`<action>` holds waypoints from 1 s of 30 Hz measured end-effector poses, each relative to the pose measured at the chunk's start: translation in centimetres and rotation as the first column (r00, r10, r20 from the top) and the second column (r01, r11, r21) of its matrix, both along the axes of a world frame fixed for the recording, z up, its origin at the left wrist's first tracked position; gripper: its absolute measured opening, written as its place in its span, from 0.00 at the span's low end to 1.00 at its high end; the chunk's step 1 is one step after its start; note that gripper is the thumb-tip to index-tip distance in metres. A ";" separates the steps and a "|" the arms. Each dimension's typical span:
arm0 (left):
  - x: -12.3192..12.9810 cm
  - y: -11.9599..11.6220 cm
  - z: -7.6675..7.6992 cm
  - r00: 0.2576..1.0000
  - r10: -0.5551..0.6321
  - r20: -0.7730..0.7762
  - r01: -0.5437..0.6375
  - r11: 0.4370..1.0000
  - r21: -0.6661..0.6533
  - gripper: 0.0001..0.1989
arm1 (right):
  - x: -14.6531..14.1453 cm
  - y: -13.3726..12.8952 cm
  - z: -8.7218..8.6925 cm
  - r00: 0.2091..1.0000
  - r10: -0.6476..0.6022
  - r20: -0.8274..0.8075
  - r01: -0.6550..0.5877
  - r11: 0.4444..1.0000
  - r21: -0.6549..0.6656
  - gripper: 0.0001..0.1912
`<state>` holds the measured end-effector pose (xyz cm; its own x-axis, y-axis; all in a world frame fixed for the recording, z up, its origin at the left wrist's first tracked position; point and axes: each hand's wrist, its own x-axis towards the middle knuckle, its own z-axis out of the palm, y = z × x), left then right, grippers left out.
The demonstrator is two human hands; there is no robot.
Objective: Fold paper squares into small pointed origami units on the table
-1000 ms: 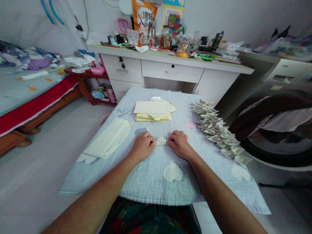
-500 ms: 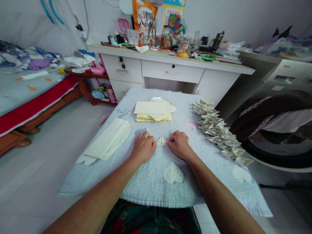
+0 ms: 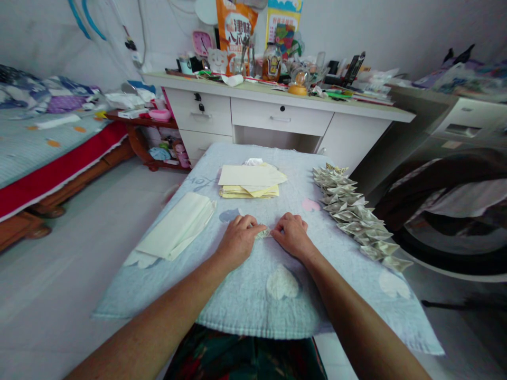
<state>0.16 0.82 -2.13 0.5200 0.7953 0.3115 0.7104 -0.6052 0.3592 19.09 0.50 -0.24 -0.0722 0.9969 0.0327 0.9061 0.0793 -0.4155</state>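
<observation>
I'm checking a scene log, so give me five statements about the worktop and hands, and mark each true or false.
1. The left hand and the right hand are both at the small folded paper. True.
2. The row of folded pieces lies to the left of the left hand. False: it lies to the right of the right hand.
3. The yellow and cream paper stack lies beyond both hands. True.
4. The cloth is plain red. False: it is pale blue with heart shapes.
5. The whitish folded sheets lie left of the left hand. True.
</observation>
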 end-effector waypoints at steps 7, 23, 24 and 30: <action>0.3 -0.3 -0.1 0.990 -0.046 -0.132 0.055 0.996 0.069 0.16 | -0.1 0.1 0.2 1.000 -0.003 -0.006 0.003 1.000 -0.014 0.09; 0.0 0.8 -0.5 0.995 -0.037 0.097 0.048 0.992 -0.114 0.13 | 0.3 -0.3 0.4 1.000 0.006 0.019 -0.006 1.000 -0.018 0.07; 0.1 0.9 -0.5 0.994 -0.033 0.102 0.045 0.992 -0.117 0.13 | 0.2 -0.3 0.4 0.999 0.004 0.031 -0.003 1.000 -0.014 0.07; 0.2 0.9 -0.4 0.994 -0.037 0.106 0.048 0.993 -0.106 0.13 | 1.1 -0.1 0.1 0.997 -0.031 0.068 0.030 1.000 0.008 0.07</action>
